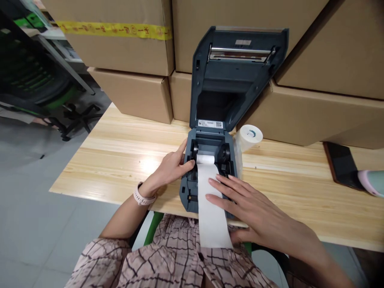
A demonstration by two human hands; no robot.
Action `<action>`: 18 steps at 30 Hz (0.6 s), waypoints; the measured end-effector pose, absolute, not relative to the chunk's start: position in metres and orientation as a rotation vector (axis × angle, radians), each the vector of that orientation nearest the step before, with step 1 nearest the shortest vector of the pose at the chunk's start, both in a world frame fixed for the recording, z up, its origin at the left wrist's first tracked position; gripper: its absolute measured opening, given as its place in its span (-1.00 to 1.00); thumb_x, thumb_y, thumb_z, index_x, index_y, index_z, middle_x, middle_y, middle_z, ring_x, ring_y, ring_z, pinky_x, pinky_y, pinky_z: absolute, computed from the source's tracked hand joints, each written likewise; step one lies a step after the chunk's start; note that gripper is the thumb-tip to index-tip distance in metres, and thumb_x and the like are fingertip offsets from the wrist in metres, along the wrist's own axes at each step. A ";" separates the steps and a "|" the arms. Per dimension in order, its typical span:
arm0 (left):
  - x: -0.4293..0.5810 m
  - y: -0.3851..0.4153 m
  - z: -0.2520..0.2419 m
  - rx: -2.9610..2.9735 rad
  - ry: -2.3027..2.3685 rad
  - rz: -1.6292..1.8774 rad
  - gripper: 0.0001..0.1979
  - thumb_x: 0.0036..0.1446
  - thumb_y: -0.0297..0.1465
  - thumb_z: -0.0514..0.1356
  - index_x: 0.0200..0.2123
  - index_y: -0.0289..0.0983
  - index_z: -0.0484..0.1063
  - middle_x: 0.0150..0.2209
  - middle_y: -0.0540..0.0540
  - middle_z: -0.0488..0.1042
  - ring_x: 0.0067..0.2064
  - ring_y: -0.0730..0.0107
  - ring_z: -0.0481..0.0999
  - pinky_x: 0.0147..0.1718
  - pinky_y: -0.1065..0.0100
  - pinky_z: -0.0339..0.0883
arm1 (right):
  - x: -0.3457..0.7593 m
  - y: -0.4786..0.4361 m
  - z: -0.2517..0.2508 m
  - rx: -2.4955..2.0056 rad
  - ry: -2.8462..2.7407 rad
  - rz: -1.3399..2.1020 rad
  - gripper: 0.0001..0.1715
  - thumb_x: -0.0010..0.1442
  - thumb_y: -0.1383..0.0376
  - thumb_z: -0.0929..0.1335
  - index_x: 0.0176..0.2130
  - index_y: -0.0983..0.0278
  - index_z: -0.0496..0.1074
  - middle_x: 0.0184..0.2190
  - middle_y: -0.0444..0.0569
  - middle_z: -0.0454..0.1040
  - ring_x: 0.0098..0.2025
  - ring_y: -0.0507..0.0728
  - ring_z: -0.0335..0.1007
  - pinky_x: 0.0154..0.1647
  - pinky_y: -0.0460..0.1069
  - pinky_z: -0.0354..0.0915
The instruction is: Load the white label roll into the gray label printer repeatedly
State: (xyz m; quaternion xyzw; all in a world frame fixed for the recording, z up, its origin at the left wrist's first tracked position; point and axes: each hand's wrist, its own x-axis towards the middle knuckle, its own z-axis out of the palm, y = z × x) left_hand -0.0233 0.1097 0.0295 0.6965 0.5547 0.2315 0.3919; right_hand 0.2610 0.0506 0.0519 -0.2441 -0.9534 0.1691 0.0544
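A dark grey label printer stands on the table with its lid raised. A small roll of white labels sits between the black holders inside. From it a white label strip runs over the printer's front and hangs down past the table edge. My left hand grips the printer's left wall, thumb over the rim and fingers along the outside. My right hand lies over the strip's right side, fingers stretched out and fingertips on the paper.
Large cardboard boxes line the back of the wooden table. A white roll stands right of the printer. Farther right are a dark phone-like device and a pale green and pink object. An office chair stands at left.
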 end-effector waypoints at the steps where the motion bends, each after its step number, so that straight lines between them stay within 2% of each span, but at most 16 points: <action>1: -0.023 0.110 0.030 1.769 1.411 0.592 -0.24 0.26 -0.23 0.12 0.47 -0.26 0.02 -0.57 0.17 0.25 -0.50 0.41 0.21 -0.43 0.36 0.07 | 0.257 0.048 0.049 -0.755 -2.884 0.457 -0.05 0.24 0.06 0.48 0.45 0.13 0.11 0.51 0.05 0.01 0.53 0.32 -0.05 0.45 0.34 0.17; 3: -0.023 0.109 0.029 1.769 1.412 0.604 -0.25 0.26 -0.22 0.14 0.46 -0.24 0.03 -0.57 0.17 0.24 -0.51 0.42 0.20 -0.44 0.37 0.07 | 0.247 0.042 0.042 -0.784 -2.818 0.321 -0.25 0.29 0.33 0.39 0.40 0.21 0.21 0.48 0.08 0.11 0.52 0.31 0.00 0.44 0.32 0.18; 5: -0.023 0.109 0.028 1.767 1.411 0.615 -0.25 0.26 -0.19 0.15 0.45 -0.23 0.05 -0.57 0.17 0.23 -0.51 0.43 0.21 -0.45 0.39 0.07 | 0.236 0.036 0.032 -0.796 -2.702 0.176 -0.36 0.28 0.51 0.28 0.31 0.27 0.32 0.42 0.11 0.25 0.49 0.28 0.08 0.43 0.29 0.20; 8: -0.024 0.110 0.025 1.764 1.409 0.628 -0.25 0.27 -0.14 0.17 0.44 -0.23 0.08 -0.57 0.17 0.23 -0.51 0.43 0.22 -0.46 0.39 0.07 | 0.223 0.025 0.019 -0.851 -2.527 0.043 -0.39 0.29 0.58 0.19 0.23 0.28 0.38 0.33 0.08 0.40 0.44 0.20 0.18 0.43 0.22 0.18; 12: -0.025 0.110 0.023 1.765 1.390 0.662 -0.22 0.27 -0.06 0.20 0.44 -0.24 0.09 -0.55 0.14 0.26 -0.50 0.43 0.23 -0.48 0.39 0.05 | 0.210 0.008 0.012 -0.946 -2.368 0.110 -0.51 0.39 0.44 0.17 0.21 0.28 0.41 0.27 0.07 0.47 0.38 0.20 0.26 0.45 0.22 0.08; 14: -0.024 0.110 0.023 1.757 1.393 0.672 -0.21 0.26 -0.02 0.20 0.43 -0.22 0.11 -0.54 0.14 0.26 -0.50 0.43 0.24 -0.48 0.40 0.04 | 0.206 0.001 0.012 -0.952 -2.318 0.144 -0.56 0.45 0.30 0.18 0.19 0.29 0.44 0.24 0.08 0.49 0.35 0.21 0.30 0.47 0.23 0.01; 16: -0.024 0.110 0.024 1.743 1.408 0.673 -0.19 0.25 0.02 0.21 0.43 -0.22 0.12 -0.54 0.14 0.26 -0.50 0.43 0.24 -0.48 0.40 0.04 | 0.204 -0.002 0.012 -0.931 -2.329 0.155 -0.51 0.46 0.09 0.23 0.19 0.29 0.44 0.25 0.11 0.48 0.33 0.24 0.32 0.50 0.25 -0.06; 18: -0.025 0.109 0.023 1.733 1.404 0.667 -0.17 0.25 0.04 0.20 0.44 -0.23 0.10 -0.56 0.15 0.24 -0.50 0.43 0.24 -0.47 0.40 0.05 | 0.209 -0.001 0.017 -0.894 -2.392 0.178 -0.35 0.38 -0.11 0.30 0.21 0.28 0.43 0.29 0.12 0.44 0.35 0.26 0.30 0.52 0.28 -0.13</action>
